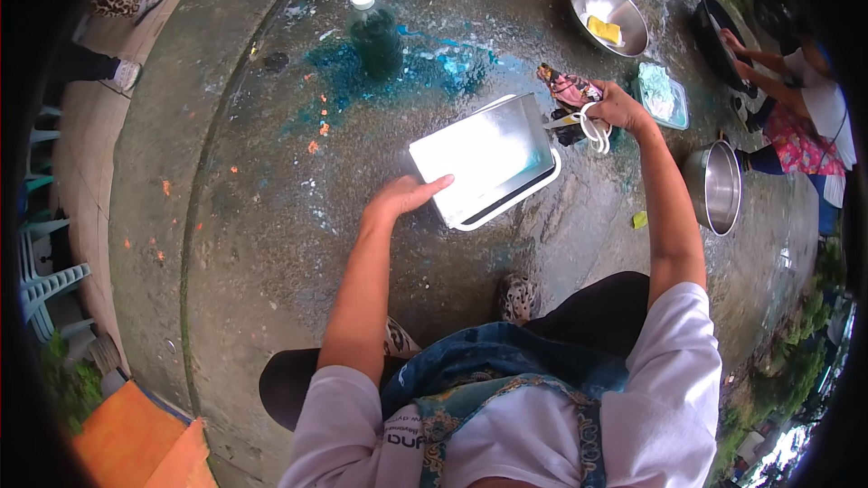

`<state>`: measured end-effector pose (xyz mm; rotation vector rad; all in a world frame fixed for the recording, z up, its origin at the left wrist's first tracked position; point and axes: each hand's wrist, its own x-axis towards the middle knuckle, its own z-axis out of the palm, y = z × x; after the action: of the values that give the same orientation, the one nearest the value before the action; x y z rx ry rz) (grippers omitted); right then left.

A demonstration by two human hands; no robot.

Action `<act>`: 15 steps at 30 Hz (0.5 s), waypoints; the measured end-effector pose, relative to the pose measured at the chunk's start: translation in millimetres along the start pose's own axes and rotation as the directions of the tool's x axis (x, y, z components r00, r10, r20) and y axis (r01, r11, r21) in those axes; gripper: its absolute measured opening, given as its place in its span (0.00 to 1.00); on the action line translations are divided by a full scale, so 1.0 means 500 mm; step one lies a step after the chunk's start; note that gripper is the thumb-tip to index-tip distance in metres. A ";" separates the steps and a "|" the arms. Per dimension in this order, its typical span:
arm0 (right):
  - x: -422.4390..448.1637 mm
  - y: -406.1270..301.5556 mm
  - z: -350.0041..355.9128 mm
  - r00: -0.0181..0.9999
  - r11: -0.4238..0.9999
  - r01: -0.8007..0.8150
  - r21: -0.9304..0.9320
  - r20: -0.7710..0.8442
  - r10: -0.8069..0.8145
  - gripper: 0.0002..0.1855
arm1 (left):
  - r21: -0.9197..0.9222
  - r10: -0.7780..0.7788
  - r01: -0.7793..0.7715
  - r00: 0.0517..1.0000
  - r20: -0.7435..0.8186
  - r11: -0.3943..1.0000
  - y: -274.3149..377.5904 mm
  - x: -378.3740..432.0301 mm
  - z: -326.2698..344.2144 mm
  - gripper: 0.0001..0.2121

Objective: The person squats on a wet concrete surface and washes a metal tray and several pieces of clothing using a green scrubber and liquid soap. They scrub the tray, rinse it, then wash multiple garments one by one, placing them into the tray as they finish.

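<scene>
My left hand (407, 195) grips the near left edge of a shiny rectangular metal pan (485, 146), thumb on top. Beneath the pan shows a white-rimmed tray (512, 200); whether they touch is hard to tell. Beyond the pan's right end, my right hand (618, 108) holds a bunched pink patterned cloth (569, 86). White loops (597, 132) like scissor handles, joined to a pale strip, hang at its fingers. Under them is a dark item (568, 132) that I cannot make out.
A green-filled bottle (375, 44) stands on wet concrete (271, 217). A metal bowl (634, 10) holds a yellow sponge (603, 30). Rightward are a plastic container (678, 105) with a pale scrubber (656, 91), a metal pot (722, 190) and a person (810, 95) at a black basin (715, 47).
</scene>
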<state>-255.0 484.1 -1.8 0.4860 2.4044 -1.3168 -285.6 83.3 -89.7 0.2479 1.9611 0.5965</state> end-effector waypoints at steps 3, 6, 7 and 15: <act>-0.010 -0.016 0.001 0.999 0.999 -0.025 0.020 0.023 0.024 0.17 | 0.019 0.126 -0.126 0.991 -0.031 0.992 0.014 -0.012 0.003 0.44; -0.006 -0.013 -0.004 0.999 1.000 -0.015 -0.002 0.030 0.015 0.20 | 0.004 0.228 -0.229 0.965 -0.129 0.973 0.014 -0.010 0.012 0.42; -0.007 -0.015 -0.005 0.999 1.000 -0.024 -0.019 0.040 0.025 0.22 | 0.067 0.231 -0.225 0.968 -0.099 0.972 0.012 -0.011 0.015 0.42; -0.010 -0.011 -0.007 1.000 1.000 -0.009 -0.022 0.012 0.010 0.21 | 0.422 0.358 -0.381 0.924 0.137 0.823 -0.023 0.003 0.044 0.43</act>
<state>-253.5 483.6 6.6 0.4811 2.4013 -1.2840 -266.0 80.6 -104.5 0.9410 1.9905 0.3699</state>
